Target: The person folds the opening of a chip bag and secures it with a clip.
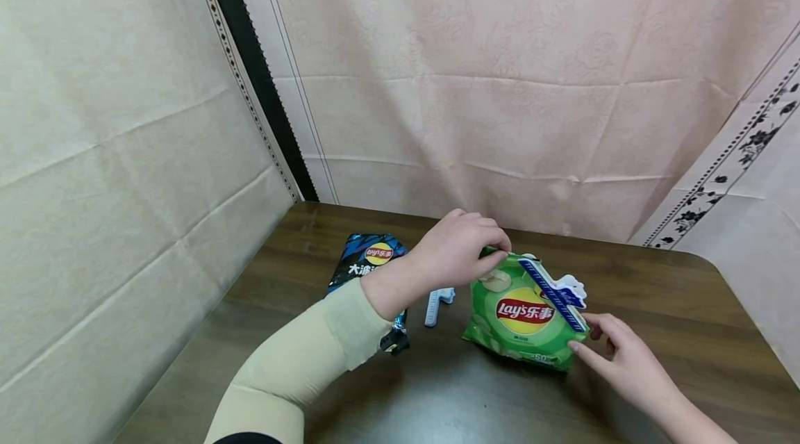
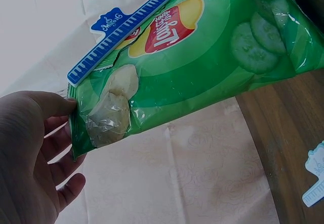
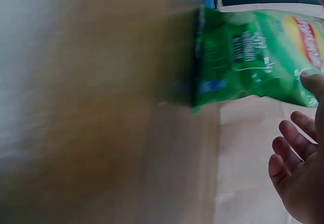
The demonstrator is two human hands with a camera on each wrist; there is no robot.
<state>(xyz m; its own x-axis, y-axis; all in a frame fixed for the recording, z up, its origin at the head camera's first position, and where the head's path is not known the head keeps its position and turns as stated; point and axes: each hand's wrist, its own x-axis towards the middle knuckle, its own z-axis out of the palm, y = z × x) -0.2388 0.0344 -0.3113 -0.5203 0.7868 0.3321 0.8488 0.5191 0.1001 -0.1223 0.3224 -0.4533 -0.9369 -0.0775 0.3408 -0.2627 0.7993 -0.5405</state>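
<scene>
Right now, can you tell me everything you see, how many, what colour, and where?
Puffy shiny Lay's bag: one, green, between both hands
Long piano-key clip: one, dark blue and white, on the green bag
Small striped clip: one, pale blue, on the table
Flat shiny Lay's bag: one, black and blue, left of that clip, partly hidden
Wooden table: one, brown, underneath
Hanging cloth: count unclear, pale, around the table
Narrow strip: one, black, back left
Sleeve: one, pale green, left arm
Left hand: one, bare, pinching the green bag's corner
Right hand: one, bare, at its right edge
</scene>
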